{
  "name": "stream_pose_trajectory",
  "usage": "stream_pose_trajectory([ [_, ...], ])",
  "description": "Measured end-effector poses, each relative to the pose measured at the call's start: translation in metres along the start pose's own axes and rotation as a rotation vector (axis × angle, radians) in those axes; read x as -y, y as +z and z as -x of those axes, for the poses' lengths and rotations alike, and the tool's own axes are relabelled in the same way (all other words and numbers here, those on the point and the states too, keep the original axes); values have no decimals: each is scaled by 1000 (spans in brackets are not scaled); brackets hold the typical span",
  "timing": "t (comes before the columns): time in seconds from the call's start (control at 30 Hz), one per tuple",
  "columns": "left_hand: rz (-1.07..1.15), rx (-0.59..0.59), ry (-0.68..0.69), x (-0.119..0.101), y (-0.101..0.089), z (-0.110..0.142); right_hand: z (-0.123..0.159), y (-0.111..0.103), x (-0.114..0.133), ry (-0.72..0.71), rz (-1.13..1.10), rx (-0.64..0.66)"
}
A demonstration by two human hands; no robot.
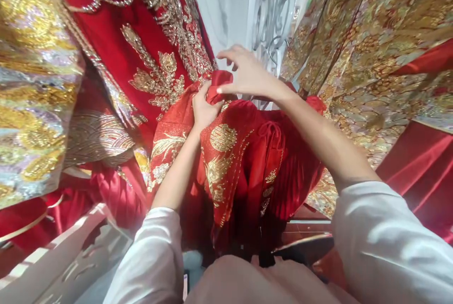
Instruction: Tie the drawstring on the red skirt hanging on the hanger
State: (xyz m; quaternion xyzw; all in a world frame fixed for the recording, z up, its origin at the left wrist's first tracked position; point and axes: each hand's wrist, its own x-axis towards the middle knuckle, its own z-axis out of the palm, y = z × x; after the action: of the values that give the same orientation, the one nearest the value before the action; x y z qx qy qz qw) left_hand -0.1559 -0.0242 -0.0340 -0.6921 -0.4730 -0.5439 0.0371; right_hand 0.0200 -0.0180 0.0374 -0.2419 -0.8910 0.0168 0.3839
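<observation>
A red garment with gold embroidery hangs in front of me between other hanging robes. My left hand is closed on a fold of its red cloth near the top. My right hand rests on the top of the same garment, thumb and forefinger pinching the red fabric at the collar while the other fingers spread above it. A metal hanger hook shows just behind the right hand. Both arms wear white sleeves.
A red robe with heavy gold beadwork hangs at the left, beside a gold and silver brocade. Gold brocade robes with red lining fill the right. A white carved rail runs at lower left.
</observation>
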Motion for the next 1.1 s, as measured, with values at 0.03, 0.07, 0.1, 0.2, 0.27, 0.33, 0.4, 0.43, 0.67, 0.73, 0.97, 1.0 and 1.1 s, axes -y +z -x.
stream_pose_trajectory([
  [0.03,-14,-20,22,1,-3,-1,-4,4,-3,-8,38,23],
  [0.07,-33,-27,43,2,-6,-2,-7,9,-7,-9,67,64],
  [0.1,-51,-20,57,1,-12,-2,-9,13,-10,3,94,107],
  [0.2,-43,32,37,-21,-43,9,-12,26,-16,106,186,119],
  [0.27,-6,-23,-5,-56,-69,28,-10,32,-18,182,248,36],
  [0.33,-16,-202,-9,-94,-86,55,-9,37,-17,227,292,-55],
  [0.4,-23,-249,-69,-119,-84,82,-8,38,-16,234,327,-125],
  [0.43,-42,-184,-76,-121,-76,92,-8,37,-16,224,342,-140],
  [0.67,-136,-63,-63,-61,-24,94,-1,3,-37,48,338,-8],
  [0.73,-117,-90,-35,-61,-28,84,5,-5,-44,-15,348,41],
  [0.97,-276,-307,54,-58,-26,21,17,-17,-51,-126,271,159],
  [1.0,-266,-240,48,-54,-24,11,17,-18,-51,-137,249,165],
  [1.1,-241,-31,36,-46,-13,-8,20,-18,-51,-140,215,153],
])
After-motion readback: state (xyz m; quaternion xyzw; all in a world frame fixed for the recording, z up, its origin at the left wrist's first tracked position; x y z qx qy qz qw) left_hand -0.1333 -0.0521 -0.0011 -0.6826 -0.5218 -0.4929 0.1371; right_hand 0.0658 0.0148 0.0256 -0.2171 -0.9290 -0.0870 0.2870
